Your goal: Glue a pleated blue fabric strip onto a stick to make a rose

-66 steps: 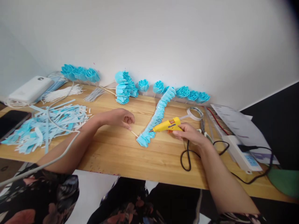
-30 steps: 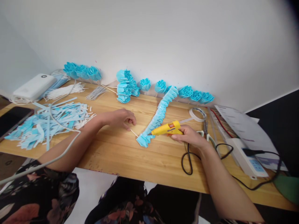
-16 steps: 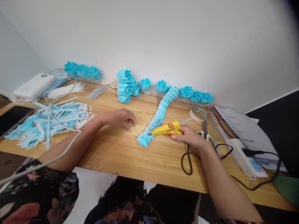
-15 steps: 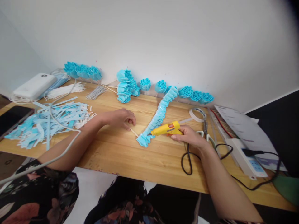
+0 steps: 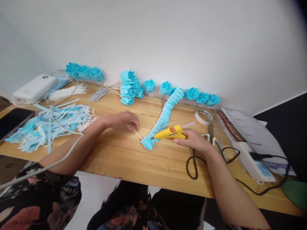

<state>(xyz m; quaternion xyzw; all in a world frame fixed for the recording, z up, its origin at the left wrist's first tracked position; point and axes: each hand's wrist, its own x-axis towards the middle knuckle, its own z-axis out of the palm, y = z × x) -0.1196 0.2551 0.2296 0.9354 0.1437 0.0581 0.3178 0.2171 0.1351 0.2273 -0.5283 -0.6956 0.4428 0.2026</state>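
Note:
My right hand [image 5: 191,140] is wrapped round the handle of a yellow hot glue gun [image 5: 169,132]. Its nozzle meets the near end of a long pleated blue strip [image 5: 165,114], which slants across the table toward the wall. A thin wooden stick [image 5: 137,135] lies with one end at that near part of the strip. My left hand [image 5: 125,122] has its fingers curled closed round the stick's other end. Shiny glue shows partway along the strip.
Blue handmade flowers [image 5: 83,72] line the wall. Cut blue strips [image 5: 64,121], a phone [image 5: 14,121] and a white power bank [image 5: 35,87] lie left. At right are a tape roll [image 5: 203,117], scissors [image 5: 211,135], a power strip [image 5: 251,164] and the gun's black cord [image 5: 195,171].
The glue gun has shifted very slightly left along the strip's near end. My left hand keeps its place on the stick.

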